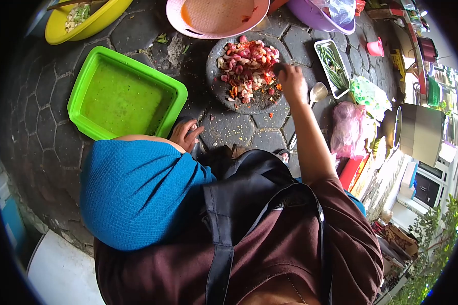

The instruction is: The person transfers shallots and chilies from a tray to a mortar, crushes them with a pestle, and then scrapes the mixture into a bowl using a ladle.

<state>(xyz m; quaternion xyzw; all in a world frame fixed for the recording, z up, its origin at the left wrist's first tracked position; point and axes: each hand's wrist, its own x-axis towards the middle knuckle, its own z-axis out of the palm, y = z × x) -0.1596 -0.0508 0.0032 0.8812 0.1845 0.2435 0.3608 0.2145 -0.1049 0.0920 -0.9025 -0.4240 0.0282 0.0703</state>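
Note:
A wide dark stone mortar [216, 94] lies on the paving, heaped with shallots [244, 63], pale garlic cloves and bits of red chili. At its right edge my right hand [292, 84] is closed around a dark stone pestle [279, 68], which is mostly hidden by the fingers and the heap. My left hand [187, 134] shows just past my blue-covered knee [142, 193], fingers apart and holding nothing. Next to that hand is the corner of a bright green rectangular basin [76, 101] with a wet-looking bottom.
A pink basin [175, 18], a yellow basin [61, 35] with chopped greens and a purple basin [315, 23] with plastic bags line the far side. To the right are a tray of green beans [333, 68], a metal spoon [318, 93] and a pink plastic bag [348, 129].

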